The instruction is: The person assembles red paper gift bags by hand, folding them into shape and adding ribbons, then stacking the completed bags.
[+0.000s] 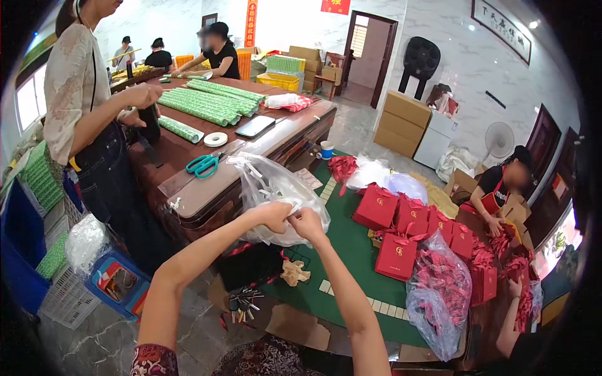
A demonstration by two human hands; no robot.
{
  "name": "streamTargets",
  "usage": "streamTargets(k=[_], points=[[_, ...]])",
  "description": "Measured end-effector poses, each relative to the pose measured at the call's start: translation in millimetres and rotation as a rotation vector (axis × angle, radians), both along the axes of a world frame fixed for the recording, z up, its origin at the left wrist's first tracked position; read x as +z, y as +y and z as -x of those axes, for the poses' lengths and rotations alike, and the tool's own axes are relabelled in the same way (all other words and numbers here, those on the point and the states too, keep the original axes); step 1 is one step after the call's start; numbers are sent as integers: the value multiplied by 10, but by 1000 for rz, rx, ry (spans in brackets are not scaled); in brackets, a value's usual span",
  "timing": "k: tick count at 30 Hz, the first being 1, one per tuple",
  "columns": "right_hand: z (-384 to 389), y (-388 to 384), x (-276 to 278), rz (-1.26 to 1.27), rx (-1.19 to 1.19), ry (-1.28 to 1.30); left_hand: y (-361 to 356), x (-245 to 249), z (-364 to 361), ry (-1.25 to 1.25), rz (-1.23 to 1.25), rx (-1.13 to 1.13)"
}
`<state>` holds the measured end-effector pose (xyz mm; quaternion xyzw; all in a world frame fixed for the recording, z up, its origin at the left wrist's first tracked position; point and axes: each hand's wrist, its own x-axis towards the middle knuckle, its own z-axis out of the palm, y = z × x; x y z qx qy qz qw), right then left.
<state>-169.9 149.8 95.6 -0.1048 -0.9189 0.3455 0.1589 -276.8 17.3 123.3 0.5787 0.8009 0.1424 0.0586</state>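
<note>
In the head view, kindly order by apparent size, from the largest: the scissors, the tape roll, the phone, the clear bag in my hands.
1. Clear bag
2. Phone and scissors: too alike to rank
3. Tape roll

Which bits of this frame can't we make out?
All head view:
What the left hand and right hand finger between them: covered by fingertips, too small.
Full contents of the cloudy plastic bag: hidden by hands and folds.
Small print on the red boxes: too small.
Top of the standing co-worker: cut off by the upper edge.
</note>
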Motion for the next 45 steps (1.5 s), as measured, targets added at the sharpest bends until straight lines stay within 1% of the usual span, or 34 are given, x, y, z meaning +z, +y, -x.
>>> streamTargets(k=[2,3,5,8,9,10,11,12,14,15,17,18,20,22,24,26,27,28,29,30,31,32,33,34,35,36,38,39,40,41,42,43,44,45], points=[[47,34,-115,1,15,-20,-53,145,-140,-30,99,-28],[64,50,-166,-10,17,17,-37,86,-100,-30,99,-28],[89,92,-214,-23,16,54,20,-87,18,-34,-9,34],[65,119,-187,22,107,69,33,-72,-16,-30,-91,57],[29,73,-131,-52,50,53,58,-75,-23,-30,-92,56],[-4,28,-86,-124,-8,37,94,-76,-31,-115,-32,110],[-25,-3,-74,-124,-10,38,121,-75,-35,-198,28,164],[-45,-30,-72,-140,-36,48,119,2,-48,-196,27,163],[-73,-57,-47,-157,-61,61,100,168,-57,10,273,-208],[-93,-75,-21,-172,-47,30,95,160,-94,12,273,-206],[-95,-89,-43,-186,-30,-1,69,107,-209,-807,-66,407],[-71,-80,-115,-218,-65,24,49,65,-196,-806,-66,409],[0,-10,-226,-249,-101,50,6,-20,-126,-709,-163,237],[11,115,-251,118,112,105,24,-163,-1,-725,-212,236],[-82,149,-241,109,86,159,29,-174,23,-742,-257,234],[-210,168,-175,98,63,211,0,-41,-7,-1025,-298,427],[-355,128,-44,-32,-75,226,-23,98,-106,-1059,-336,487],[-457,117,42,-164,-212,238,12,42,-67,-1063,-335,485],[-523,133,31,-276,-252,243,62,-48,3,-1139,-393,540],[-541,146,-19,-275,-255,240,123,-166,102,-1213,-449,595],[-539,161,-87,-283,-318,302,211,-320,244,-1223,-520,542],[-521,181,-133,-293,-379,366,275,-353,328,-1223,-520,543],[-507,202,-164,-293,-378,365,336,-348,406,-1207,-552,579],[-501,220,-195,-307,-444,375,396,-394,494,-1190,-581,615],[-496,241,-225,-320,-512,385,411,-455,579,-1152,-674,561],[-491,276,-241,-319,-514,384,488,-538,690,-1153,-671,561],[-481,381,-240,-114,-544,332,733,-752,1033,-1410,-909,740],[-488,433,-249,-115,-546,330,782,-1203,1646,-1314,-787,667],[-500,479,-261,23,-455,370,702,-901,1405,-1317,-783,665],[-511,510,-273,161,-364,409,600,-597,1132,-804,-672,494],[-528,514,-245,160,-369,404,582,-411,912,-304,-539,314],[-537,530,-206,214,-346,405,813,-629,1022,-1104,-1016,522],[-560,539,-171,268,-323,406,886,-630,987,-1110,-1014,521],[-611,506,-114,267,-328,404,955,-654,1003,-959,-1012,635]])
